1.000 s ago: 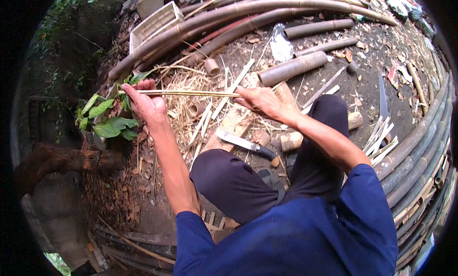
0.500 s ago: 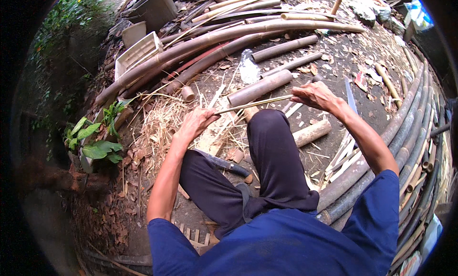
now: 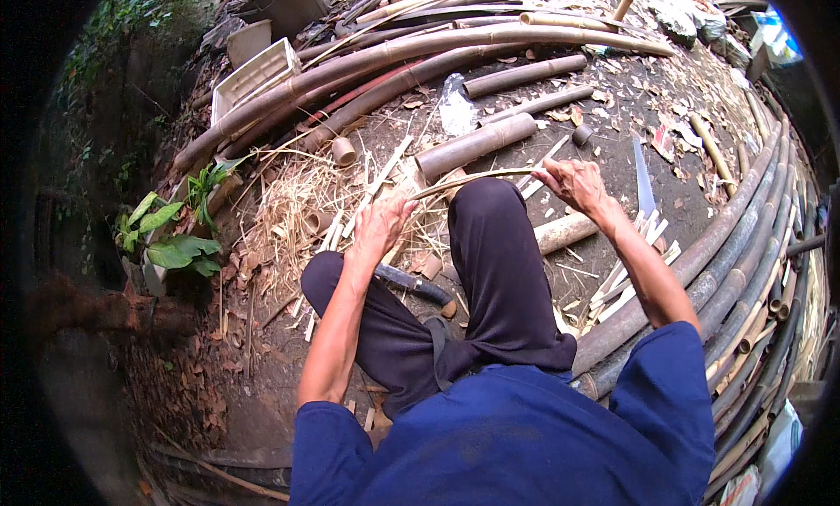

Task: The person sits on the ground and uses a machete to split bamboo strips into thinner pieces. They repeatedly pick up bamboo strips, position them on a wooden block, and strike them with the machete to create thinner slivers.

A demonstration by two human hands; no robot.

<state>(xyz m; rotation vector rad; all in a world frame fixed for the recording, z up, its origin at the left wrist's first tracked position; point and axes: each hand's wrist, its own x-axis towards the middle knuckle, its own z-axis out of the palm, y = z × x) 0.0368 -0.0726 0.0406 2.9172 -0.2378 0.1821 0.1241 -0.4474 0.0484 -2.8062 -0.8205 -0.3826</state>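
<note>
A thin bamboo strip spans the space above my right knee, bowed gently upward between my hands. My left hand is closed on its left end and my right hand on its right end. Beyond the strip lies a thick brown bamboo section. Between my legs a blade with a dark, curved handle rests on the ground, partly covered by my left leg. A pale bamboo piece lies just right of my right knee.
Pale shavings cover the ground at left, beside a leafy plant. A saw blade lies at right near split slats. Long bamboo poles curve along the right; more poles and a cream crate are at the far side.
My hands have come closer together, the left shifting right. The bamboo strip has gone from nearly straight to arched. My left knee has swung outward to the left.
</note>
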